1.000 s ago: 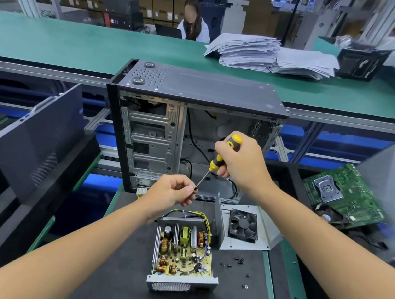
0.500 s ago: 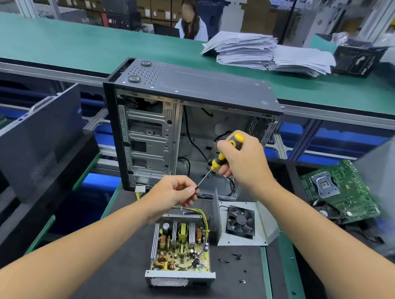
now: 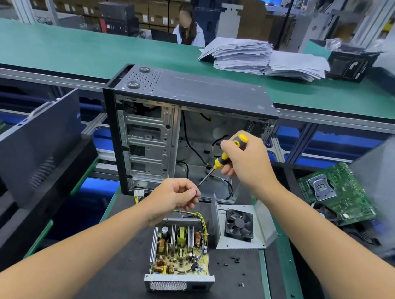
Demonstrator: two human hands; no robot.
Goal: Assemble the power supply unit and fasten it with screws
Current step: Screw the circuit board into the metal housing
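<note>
The open power supply base (image 3: 181,255) lies on the black mat, its circuit board with yellow wires exposed. Its grey metal cover with the black fan (image 3: 240,226) stands just right of it. My right hand (image 3: 244,164) grips a yellow and black screwdriver (image 3: 222,161), tip pointing down-left. My left hand (image 3: 176,194) pinches something small and dark at the screwdriver's tip, probably a screw, above the base. Several loose black screws (image 3: 234,261) lie on the mat to the right.
An open black computer case (image 3: 191,113) stands behind the mat. A green motherboard (image 3: 336,192) lies at the right. A dark side panel (image 3: 34,138) leans at the left. Paper stacks (image 3: 261,57) sit on the green belt beyond; a person sits further back.
Both hands stay together with the screwdriver tip at my left fingers. The view has drifted slightly; nothing else has visibly moved.
</note>
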